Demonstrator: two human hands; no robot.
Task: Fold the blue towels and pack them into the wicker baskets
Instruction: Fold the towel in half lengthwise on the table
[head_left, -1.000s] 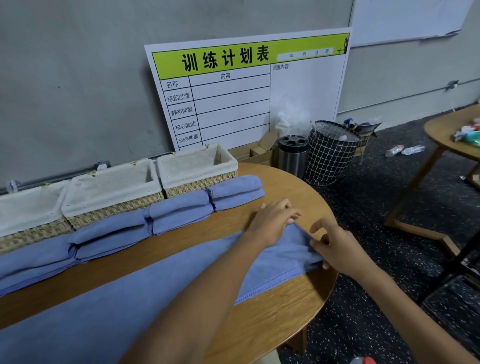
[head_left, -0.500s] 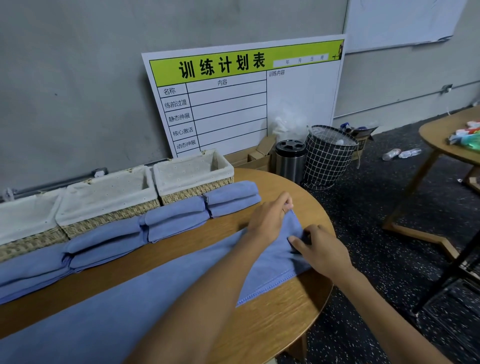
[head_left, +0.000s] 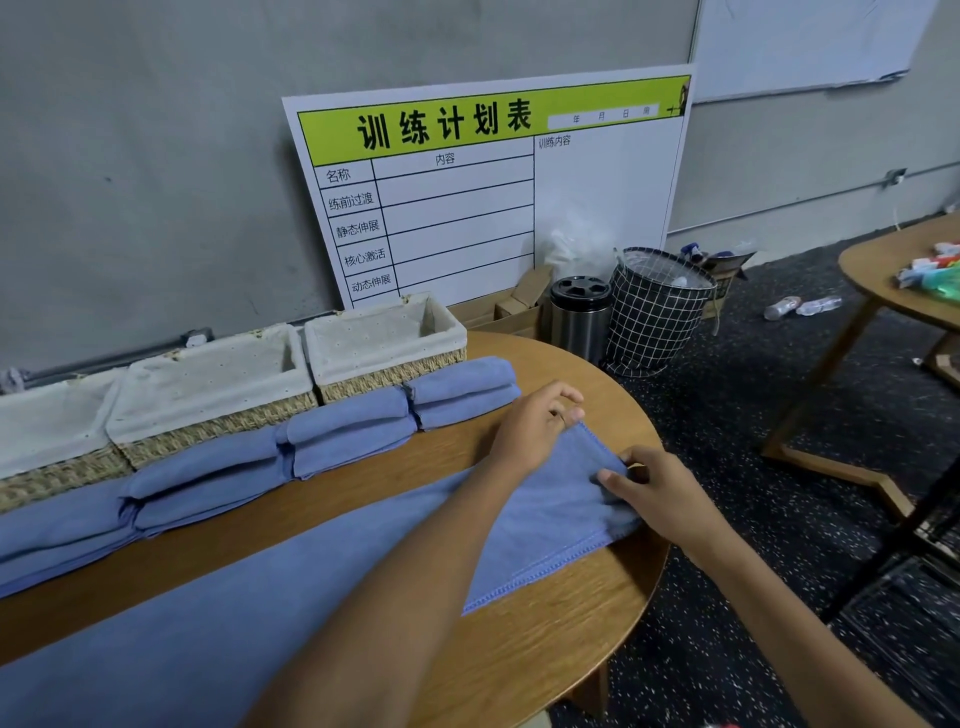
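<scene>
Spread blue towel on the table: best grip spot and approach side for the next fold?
Probably the two corners of the spread towel's short far end. It lies flat along the round table with that edge free. Come from the right end: left hand at the back corner, right hand at the front one, pinching the hem.

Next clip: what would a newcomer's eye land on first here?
Probably the long blue towel spread across the round wooden table, with the left hand and right hand pinching its far end. Behind it, folded blue towels line up before three lined wicker baskets.
</scene>
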